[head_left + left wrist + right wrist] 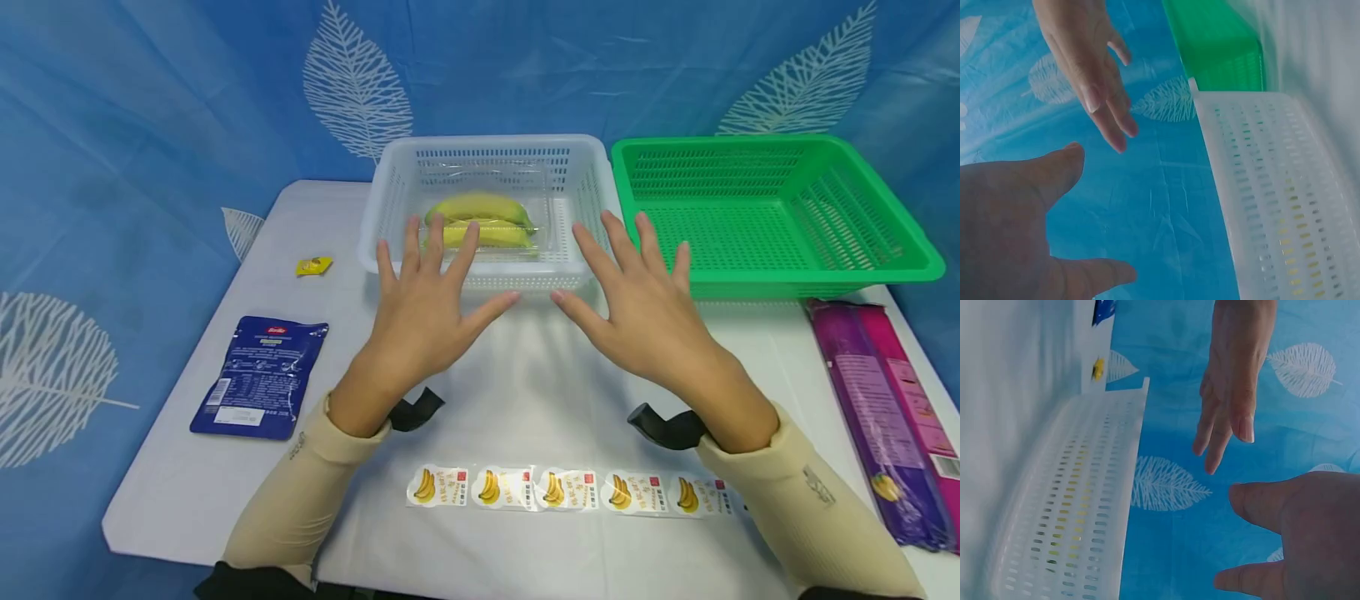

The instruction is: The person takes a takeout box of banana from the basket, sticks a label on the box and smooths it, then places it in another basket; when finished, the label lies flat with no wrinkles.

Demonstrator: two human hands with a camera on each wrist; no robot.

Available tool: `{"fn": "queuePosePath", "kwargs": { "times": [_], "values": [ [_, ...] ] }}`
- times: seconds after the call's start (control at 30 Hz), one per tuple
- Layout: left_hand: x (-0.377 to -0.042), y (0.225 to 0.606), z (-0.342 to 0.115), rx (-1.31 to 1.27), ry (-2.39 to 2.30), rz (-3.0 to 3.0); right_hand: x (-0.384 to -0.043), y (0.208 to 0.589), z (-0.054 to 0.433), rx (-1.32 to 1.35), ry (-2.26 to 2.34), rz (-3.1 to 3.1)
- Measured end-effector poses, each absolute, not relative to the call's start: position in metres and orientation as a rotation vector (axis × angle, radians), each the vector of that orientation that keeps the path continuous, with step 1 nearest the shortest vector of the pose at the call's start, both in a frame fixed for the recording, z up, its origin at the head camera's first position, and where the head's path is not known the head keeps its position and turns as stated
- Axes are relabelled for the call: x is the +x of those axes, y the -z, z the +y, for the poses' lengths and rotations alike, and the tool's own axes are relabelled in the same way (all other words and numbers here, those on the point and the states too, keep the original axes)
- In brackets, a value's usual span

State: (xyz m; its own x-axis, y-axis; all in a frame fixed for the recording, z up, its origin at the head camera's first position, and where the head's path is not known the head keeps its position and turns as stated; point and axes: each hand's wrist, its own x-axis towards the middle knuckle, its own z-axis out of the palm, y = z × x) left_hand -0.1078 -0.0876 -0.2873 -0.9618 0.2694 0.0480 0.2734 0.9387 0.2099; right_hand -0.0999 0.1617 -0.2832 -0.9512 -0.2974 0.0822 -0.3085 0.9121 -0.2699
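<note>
Both hands empty, fingers spread. Left hand [423, 325] and right hand [648, 325] hover on near side of white basket [525, 269]. Bananas [483, 206] in clear box [487, 177] inside basket, beyond and below fingertips, long axis left-right; left hand nearer.

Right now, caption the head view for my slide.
Left hand and right hand spread near bananas in a white basket, green basket alongside.

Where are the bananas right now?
In the head view, the bananas lie in a clear plastic container inside the white basket, left of the green basket, partly hidden by the left hand.
</note>
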Motion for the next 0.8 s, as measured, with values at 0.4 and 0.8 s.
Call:
{"fn": "queuePosePath", "kwargs": {
  "times": [0.4,0.8],
  "values": [
    [-0.132,0.291,-0.116,-0.431,0.507,-2.858,-0.117,0.287,0.156,0.495,-0.583,-3.029],
    [-0.167,0.326,-0.147,-0.157,1.006,-2.461,-0.159,0.296,0.147,0.516,-0.760,-2.921]
  ]
}}
